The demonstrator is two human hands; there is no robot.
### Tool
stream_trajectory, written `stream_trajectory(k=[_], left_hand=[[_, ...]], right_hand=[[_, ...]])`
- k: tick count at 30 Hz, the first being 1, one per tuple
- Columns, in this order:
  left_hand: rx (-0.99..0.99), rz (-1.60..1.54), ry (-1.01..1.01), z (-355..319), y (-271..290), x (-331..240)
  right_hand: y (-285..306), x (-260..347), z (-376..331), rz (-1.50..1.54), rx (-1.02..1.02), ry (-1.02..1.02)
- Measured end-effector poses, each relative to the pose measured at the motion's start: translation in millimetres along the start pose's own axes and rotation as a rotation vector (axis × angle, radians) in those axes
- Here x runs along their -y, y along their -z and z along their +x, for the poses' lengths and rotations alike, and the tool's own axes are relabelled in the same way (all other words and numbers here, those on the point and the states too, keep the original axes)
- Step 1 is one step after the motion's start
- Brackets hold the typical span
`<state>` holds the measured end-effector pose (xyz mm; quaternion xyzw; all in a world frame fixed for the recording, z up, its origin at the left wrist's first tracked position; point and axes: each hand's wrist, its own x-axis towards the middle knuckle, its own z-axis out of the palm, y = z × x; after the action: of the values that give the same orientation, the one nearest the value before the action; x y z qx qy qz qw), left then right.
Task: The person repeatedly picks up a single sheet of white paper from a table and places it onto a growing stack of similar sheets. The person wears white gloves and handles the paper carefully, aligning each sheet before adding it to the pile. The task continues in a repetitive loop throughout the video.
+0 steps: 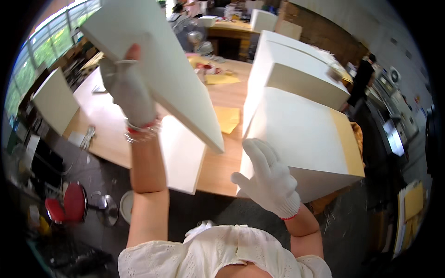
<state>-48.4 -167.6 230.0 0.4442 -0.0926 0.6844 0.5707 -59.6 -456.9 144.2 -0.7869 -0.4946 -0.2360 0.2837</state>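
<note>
My left hand (132,90), in a white knit glove with a bare thumb tip showing, grips the edge of a long white board (171,69). The board is lifted and tilted above the wooden table (222,162). Beneath it, another white panel (178,160) lies on the tabletop. My right hand (269,178), also in a white glove with a red cuff edge, has its thumb and fingers apart. It is beside the near left corner of a large white block-like stack (301,129) with a yellowish strip; whether it touches the stack I cannot tell.
Yellow paper sheets (227,118) lie mid-table. A white panel (55,102) stands at the left. A red stool (74,203) is on the floor at lower left. A fan (191,34) stands behind the table. At the far right a person in black (361,78) stands.
</note>
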Motion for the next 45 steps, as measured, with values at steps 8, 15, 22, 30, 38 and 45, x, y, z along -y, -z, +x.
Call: stream_trajectory(k=[8, 15, 22, 30, 38, 45], left_hand=[[0.218, 0.659, -0.361, -130.4, 10.9, -7.3], [0.526, 0.816, 0.013, -153.2, 83.3, 77.5], [0.377, 1.258, 0.719, -156.7, 351.8, 80.7], [0.886, 1.068, 0.835, -157.7, 453.7, 64.4], [0.901, 1.164, 0.702, -146.3, 461.7, 64.2], [1.023, 1.337, 0.599, -144.0, 456.9, 58.8]], right_hand=[[-276.0, -38.6, -63.6, 2.598, 0.322, -0.577], [-338.6, -16.8, -88.6, 1.53, -0.11, -0.735], [-354.2, -47.3, -56.7, 0.953, 0.466, -1.119], [-306.9, 19.6, -60.0, 0.034, 0.77, -0.471], [-321.9, 22.6, -88.1, -0.072, 0.571, -0.226], [-323.4, 21.6, -93.2, -0.023, 0.556, -0.257]])
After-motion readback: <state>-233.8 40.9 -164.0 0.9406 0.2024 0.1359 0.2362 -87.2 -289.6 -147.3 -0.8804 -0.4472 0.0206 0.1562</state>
